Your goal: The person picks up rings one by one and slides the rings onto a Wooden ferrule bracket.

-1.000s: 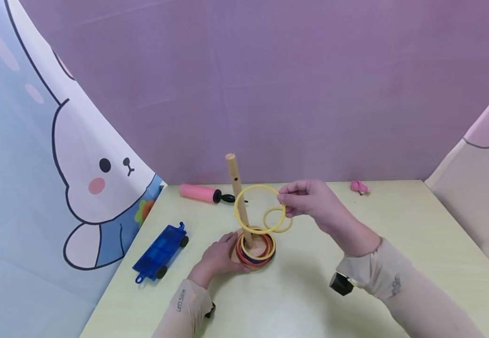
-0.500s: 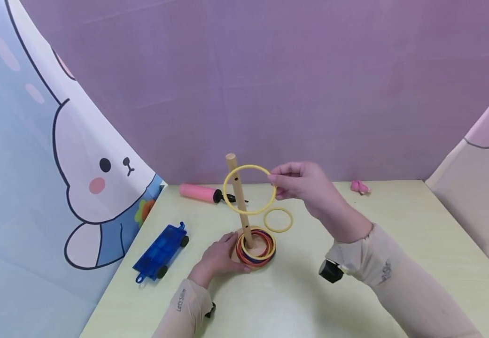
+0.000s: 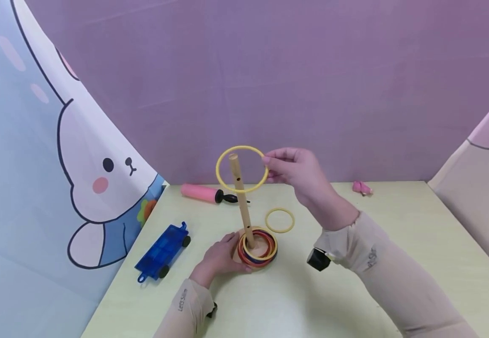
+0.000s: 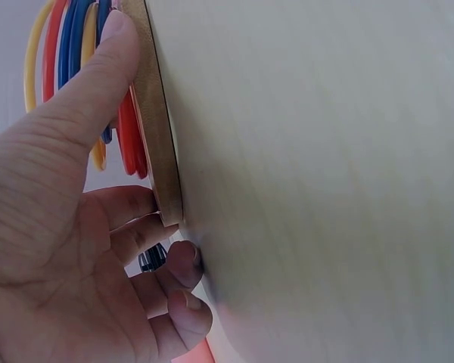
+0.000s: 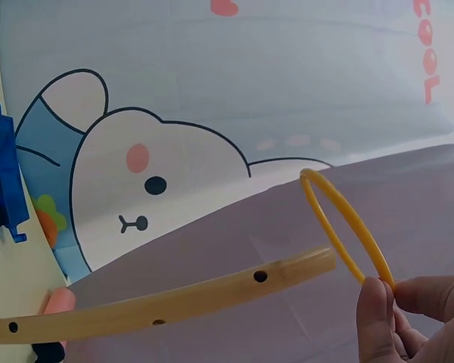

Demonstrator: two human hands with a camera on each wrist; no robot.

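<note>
My left hand (image 3: 221, 256) grips the edge of the wooden base (image 4: 157, 144) of a ring-toss stand, thumb on top beside the rings. Its upright peg (image 3: 244, 211) has several holes and leans slightly left in the head view. Several red, blue and yellow rings (image 3: 258, 265) lie stacked round the peg's foot. Up at the peg's top, my right hand (image 3: 297, 173) pinches a yellow ring (image 5: 357, 221) between thumb and fingers. In the right wrist view the ring is tilted, just beyond the peg's tip. Another yellow ring (image 3: 280, 231) lies flat on the table behind the stand.
A blue toy wagon (image 3: 161, 252) with black wheels stands on the left of the table (image 3: 354, 263). Behind the stand lies a pink hand pump (image 3: 198, 192) with a black end. A small pink item (image 3: 361, 188) rests at the back right. Printed cloths rise around the table.
My right hand has raised the yellow ring and brought it leftward, from partway up the peg to its tip. The left hand has stayed on the base.
</note>
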